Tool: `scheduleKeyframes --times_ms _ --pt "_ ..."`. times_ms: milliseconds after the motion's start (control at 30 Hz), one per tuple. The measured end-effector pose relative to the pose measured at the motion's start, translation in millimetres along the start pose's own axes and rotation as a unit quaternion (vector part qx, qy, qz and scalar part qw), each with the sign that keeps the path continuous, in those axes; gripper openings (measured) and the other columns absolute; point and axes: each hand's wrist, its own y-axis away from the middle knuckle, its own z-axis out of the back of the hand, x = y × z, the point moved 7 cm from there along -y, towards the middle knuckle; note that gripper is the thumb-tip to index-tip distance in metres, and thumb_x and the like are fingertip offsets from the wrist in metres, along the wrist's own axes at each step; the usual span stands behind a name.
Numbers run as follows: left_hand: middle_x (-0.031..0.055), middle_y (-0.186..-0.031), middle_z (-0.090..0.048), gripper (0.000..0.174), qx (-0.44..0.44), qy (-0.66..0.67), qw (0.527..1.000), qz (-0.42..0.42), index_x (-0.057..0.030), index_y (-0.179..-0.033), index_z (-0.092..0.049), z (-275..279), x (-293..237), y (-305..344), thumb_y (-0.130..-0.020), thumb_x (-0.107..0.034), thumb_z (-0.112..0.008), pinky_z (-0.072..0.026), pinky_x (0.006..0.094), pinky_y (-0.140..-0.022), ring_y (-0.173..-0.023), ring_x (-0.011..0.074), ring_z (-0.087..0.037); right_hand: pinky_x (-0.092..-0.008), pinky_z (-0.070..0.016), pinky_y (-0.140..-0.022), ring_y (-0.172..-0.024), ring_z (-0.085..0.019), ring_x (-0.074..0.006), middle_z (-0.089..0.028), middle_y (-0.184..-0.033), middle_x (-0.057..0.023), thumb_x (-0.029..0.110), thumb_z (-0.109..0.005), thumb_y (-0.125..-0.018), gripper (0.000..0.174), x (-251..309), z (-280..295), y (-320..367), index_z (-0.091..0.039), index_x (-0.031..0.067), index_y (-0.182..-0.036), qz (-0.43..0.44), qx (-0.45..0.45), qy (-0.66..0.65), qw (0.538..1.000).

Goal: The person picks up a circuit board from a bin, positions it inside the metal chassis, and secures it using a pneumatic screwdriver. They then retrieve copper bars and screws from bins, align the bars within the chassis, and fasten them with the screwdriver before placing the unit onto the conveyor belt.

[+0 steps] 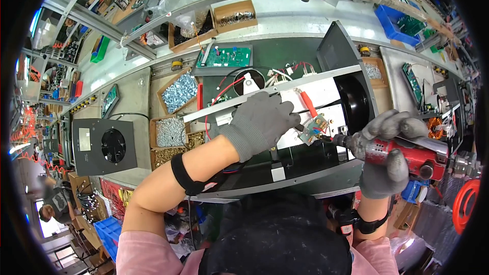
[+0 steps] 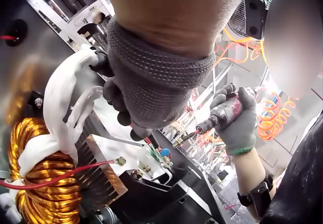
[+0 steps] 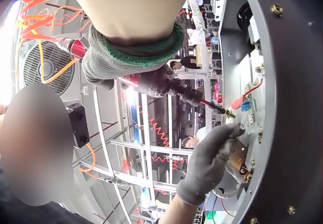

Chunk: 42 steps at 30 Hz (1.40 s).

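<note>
The grey-gloved left hand (image 1: pixel 262 122) reaches over an open metal chassis (image 1: pixel 300 181), fingers bent, its fingertips beside the left edge of a small circuit board (image 1: pixel 315 128). Whether they pinch anything is unclear. In the right wrist view that left hand (image 3: pixel 207 168) is near the parts inside the chassis wall. My right hand (image 1: pixel 395 165) grips a red power screwdriver (image 1: pixel 377 152), its bit at the board's right edge. A brass-coloured screw (image 3: pixel 229 114) shows at the bit's end in the right wrist view. A red-sleeved lead (image 1: pixel 308 103) lies just above the board.
Screw boxes (image 1: pixel 178 91) stand left of the chassis, beside a grey fan-fitted panel (image 1: pixel 86 147). A green circuit board (image 1: pixel 229 56) lies behind. An upright metal plate (image 1: pixel 338 48) rises at the back right. A copper coil (image 2: pixel 48 183) with white sleeving is near the left hand.
</note>
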Motion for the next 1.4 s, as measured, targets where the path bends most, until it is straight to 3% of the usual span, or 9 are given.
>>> scheduleKeyframes --times_ms 333,733,900,933,1167,1233,1300,1367,1400 --pt "0.0007 -0.084 -0.055 0.02 -0.051 0.017 0.999 0.003 -0.0159 -0.093 -0.062 1.4 7.4 3.9 -0.073 -0.018 -0.061 -0.0465 0.0338 -0.071 -0.085 0.0182 -0.057 -0.0357 -0.0525 -0.064 -0.077 -0.057 -0.0247 -0.055 -0.086 -0.0121 0.02 -0.074 -0.072 0.043 -31.6 -3.1 12.2 -0.048 0.006 -0.103 -0.039 -0.001 0.052 0.998" --pt "0.0003 -0.083 -0.054 0.021 -0.041 0.011 0.999 0.003 -0.018 -0.096 -0.062 -7.1 3.6 0.5 -0.075 -0.017 -0.059 -0.0456 0.0327 -0.074 -0.084 0.0176 -0.056 -0.0315 -0.0518 -0.062 -0.077 -0.057 -0.0225 -0.055 -0.089 -0.0124 0.018 -0.072 -0.077 0.039 -27.2 -22.7 12.8 -0.047 0.0055 -0.104 0.016 0.064 0.106 0.992" --pt "-0.0001 -0.083 -0.054 0.019 -0.043 0.018 0.999 0.0 -0.019 -0.095 -0.062 -11.1 4.4 0.8 -0.077 -0.017 -0.059 -0.0455 0.0321 -0.074 -0.083 0.0177 -0.056 -0.0291 -0.0509 -0.068 -0.076 -0.057 -0.019 -0.055 -0.089 -0.0117 -0.001 -0.065 -0.073 0.034 -37.1 -41.9 6.1 -0.045 0.0039 -0.101 0.025 0.147 0.223 0.963" --pt "-0.0003 -0.083 -0.054 0.018 -0.052 0.016 0.999 -0.003 -0.0191 -0.095 -0.062 -10.0 4.9 0.4 -0.077 -0.017 -0.059 -0.0455 0.032 -0.074 -0.083 0.0177 -0.056 -0.0288 -0.0504 -0.072 -0.077 -0.058 -0.0182 -0.056 -0.087 -0.0112 -0.009 -0.061 -0.07 0.034 -39.1 -45.9 6.6 -0.047 0.0027 -0.099 -0.015 0.109 0.166 0.98" --pt "-0.0001 -0.084 -0.055 0.016 -0.064 0.009 0.998 0.009 -0.018 -0.095 -0.062 -11.0 3.1 -0.4 -0.08 -0.021 -0.058 -0.0452 0.0343 -0.073 -0.083 0.019 -0.056 -0.0277 -0.0495 -0.073 -0.078 -0.06 -0.0172 -0.059 -0.085 -0.0087 -0.011 -0.06 -0.067 0.028 -51.9 -55.3 2.7 -0.052 0.0025 -0.09 -0.097 0.127 0.22 0.962" --pt "-0.0002 -0.085 -0.056 0.013 -0.071 0.108 0.989 0.067 -0.0161 -0.089 -0.064 -14.9 13.8 -4.6 -0.08 -0.023 -0.058 -0.045 0.0341 -0.072 -0.08 0.02 -0.056 -0.0272 -0.0493 -0.072 -0.078 -0.06 -0.017 -0.059 -0.086 -0.0088 -0.011 -0.062 -0.066 0.031 -54.3 -55.4 0.4 -0.053 0.0019 -0.093 -0.096 0.136 0.218 0.962" --pt "-0.0005 -0.093 -0.058 0.016 -0.109 0.161 0.98 0.051 -0.0135 -0.086 -0.064 -4.7 20.7 -9.0 -0.079 -0.027 -0.06 -0.0438 0.0342 -0.074 -0.087 0.0201 -0.055 -0.0275 -0.0494 -0.071 -0.079 -0.06 -0.0179 -0.06 -0.088 -0.0098 -0.011 -0.064 -0.065 0.035 -54.7 -61.5 -0.9 -0.054 0.0004 -0.096 -0.078 0.2 0.225 0.951" --pt "0.0005 -0.106 -0.056 0.024 -0.126 -0.061 0.978 -0.157 -0.0157 -0.096 -0.064 19.2 0.9 -12.7 -0.079 -0.033 -0.061 -0.0414 0.0381 -0.085 -0.104 0.0216 -0.05 -0.0278 -0.0496 -0.072 -0.079 -0.061 -0.0184 -0.06 -0.089 -0.0101 -0.011 -0.064 -0.065 0.035 -55.4 -59.8 -0.3 -0.054 -0.0001 -0.098 -0.074 0.178 0.22 0.956" --pt "0.0021 -0.124 -0.048 0.041 -0.032 -0.006 0.992 -0.123 -0.0204 -0.116 -0.058 4.5 12.3 -24.2 -0.079 -0.037 -0.062 -0.0352 0.0441 -0.096 -0.12 0.0235 -0.041 -0.028 -0.0499 -0.072 -0.08 -0.061 -0.019 -0.06 -0.09 -0.0105 -0.011 -0.063 -0.066 0.036 -54.1 -57.9 -0.2 -0.054 -0.0007 -0.099 -0.068 0.158 0.213 0.962"
